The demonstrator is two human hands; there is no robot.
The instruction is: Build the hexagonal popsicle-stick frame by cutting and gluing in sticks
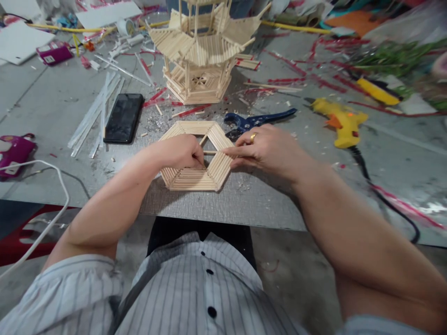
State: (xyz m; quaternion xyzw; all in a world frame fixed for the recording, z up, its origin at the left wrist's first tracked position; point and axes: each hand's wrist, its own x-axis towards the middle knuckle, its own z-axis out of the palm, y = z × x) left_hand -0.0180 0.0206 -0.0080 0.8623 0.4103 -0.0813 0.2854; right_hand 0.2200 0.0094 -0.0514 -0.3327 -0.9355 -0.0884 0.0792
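Observation:
A flat hexagonal frame of pale wooden sticks (193, 184) lies near the table's front edge, with thin sticks crossing its open middle. My left hand (183, 151) is closed over the frame's left part, its fingertips pinched down at the central opening. What those fingers hold, if anything, is hidden. My right hand (263, 151), wearing a gold ring, grips the frame's right corner between thumb and fingers. Just behind the frame lie dark blue pliers (254, 122). Farther back stands a pagoda model built of similar sticks (206, 51).
A yellow glue gun (340, 121) with a black cord lies at the right. Left of the frame are a black phone (124, 118) and clear glue sticks (94, 114). A white cable (59, 174) runs along the left. Red plastic scraps (323, 83) and stick offcuts litter the table.

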